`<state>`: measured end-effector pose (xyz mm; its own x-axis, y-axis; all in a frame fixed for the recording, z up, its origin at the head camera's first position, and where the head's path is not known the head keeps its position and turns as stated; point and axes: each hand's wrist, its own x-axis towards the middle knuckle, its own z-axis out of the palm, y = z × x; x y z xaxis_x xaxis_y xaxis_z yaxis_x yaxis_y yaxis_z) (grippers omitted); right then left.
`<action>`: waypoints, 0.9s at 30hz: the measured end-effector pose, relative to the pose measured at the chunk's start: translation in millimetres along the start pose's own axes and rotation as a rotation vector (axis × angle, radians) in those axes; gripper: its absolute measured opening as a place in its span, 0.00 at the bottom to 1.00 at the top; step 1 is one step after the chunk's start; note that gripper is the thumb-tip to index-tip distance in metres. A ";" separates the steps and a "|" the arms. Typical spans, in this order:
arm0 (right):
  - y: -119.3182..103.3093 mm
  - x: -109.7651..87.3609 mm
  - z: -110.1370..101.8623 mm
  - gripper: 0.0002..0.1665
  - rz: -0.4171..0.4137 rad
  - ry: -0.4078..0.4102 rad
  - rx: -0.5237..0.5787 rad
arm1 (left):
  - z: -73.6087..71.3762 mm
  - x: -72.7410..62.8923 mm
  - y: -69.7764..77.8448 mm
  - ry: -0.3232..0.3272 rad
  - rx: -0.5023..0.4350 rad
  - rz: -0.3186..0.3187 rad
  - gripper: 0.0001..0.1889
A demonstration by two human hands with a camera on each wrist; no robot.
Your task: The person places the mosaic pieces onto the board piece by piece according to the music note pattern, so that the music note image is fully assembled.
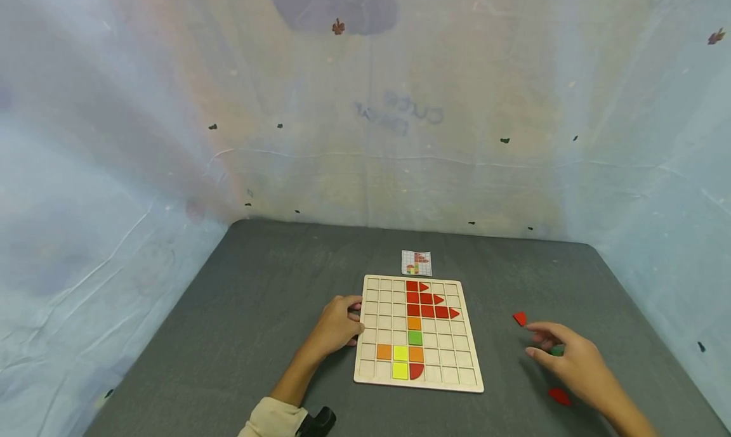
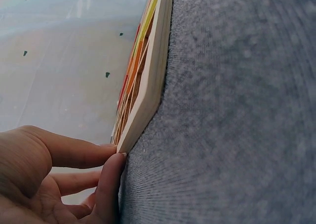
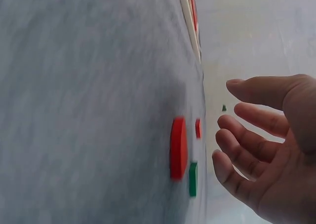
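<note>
My left hand (image 1: 335, 323) holds the left edge of a wooden grid board (image 1: 454, 342), pinching its rim between thumb and finger in the left wrist view. Red squares and triangles fill parts of the upper rows. Orange, yellow and green squares and a red quarter-circle piece (image 1: 417, 370) sit lower down. To the board's right, my right hand (image 1: 573, 359) hovers with loosely bent fingers and nothing between them. Beneath and around it lie a green piece (image 3: 193, 179), partly hidden in the head view, a red piece (image 1: 520, 318) and a nearer red piece (image 1: 559, 396).
A small printed pattern card (image 1: 416, 263) lies just beyond the board's far edge. The dark grey table (image 1: 274, 278) is enclosed at the back and sides by a pale, spotted sheet (image 1: 365, 170).
</note>
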<state>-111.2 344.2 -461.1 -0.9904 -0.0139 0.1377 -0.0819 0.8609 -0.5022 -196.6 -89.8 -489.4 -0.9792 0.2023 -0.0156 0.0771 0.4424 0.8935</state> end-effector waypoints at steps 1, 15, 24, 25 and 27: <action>2.7 -0.2 -1.8 0.28 0.011 -0.006 -0.003 | 0.1 -0.1 -0.1 -0.001 0.001 0.001 0.33; 38.7 2.4 -19.0 0.36 0.090 -0.118 -0.073 | 0.7 0.6 -0.7 0.004 0.011 0.005 0.33; 44.4 2.0 -17.0 0.31 0.105 -0.144 -0.085 | 0.8 0.6 -1.2 0.000 0.005 0.004 0.33; 44.8 2.0 -16.5 0.31 0.103 -0.146 -0.087 | 0.8 0.7 -1.3 0.000 0.007 0.003 0.33; 45.4 2.1 -15.8 0.30 0.098 -0.146 -0.091 | 0.9 0.8 -1.4 0.000 0.009 0.005 0.32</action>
<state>-115.3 391.2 -470.1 -0.9993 0.0049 -0.0367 0.0201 0.9042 -0.4266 -197.3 -89.5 -491.0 -0.9788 0.2046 -0.0109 0.0839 0.4488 0.8897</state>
